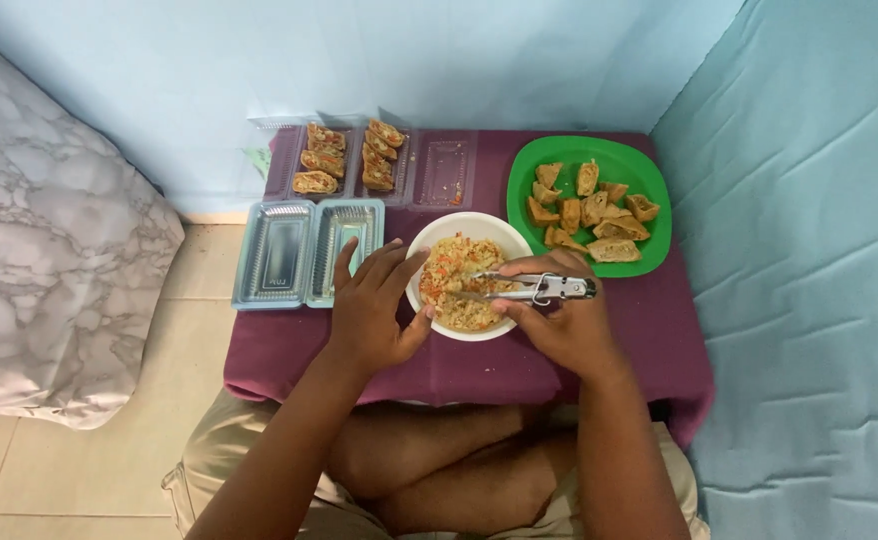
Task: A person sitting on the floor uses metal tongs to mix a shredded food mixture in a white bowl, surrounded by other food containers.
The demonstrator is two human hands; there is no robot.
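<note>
We see the white bowl (469,226) with a rice-like mix standing near the middle of the small counter (659,330), which is covered with a purple cloth, a little toward its front edge. Our left hand (371,305) rests on the cloth just beside the left side of the bowl, fingers spread wide and holding nothing; the thumb touches the bowl's rim. Our right hand (559,325) is closed around the metal tongs (534,288), which lie across the right part of the bowl with their tips in the food.

Behind the bowl on the right, near the back right corner of the counter, there is a green plate (649,165) with fried brown pieces (591,211). At the back left stands a clear plastic tray (445,170) with filled rolls (349,158) in two of its compartments; the third one has only crumbs. At the left edge, just beside our left hand, lies an open, empty clear container (277,255).
</note>
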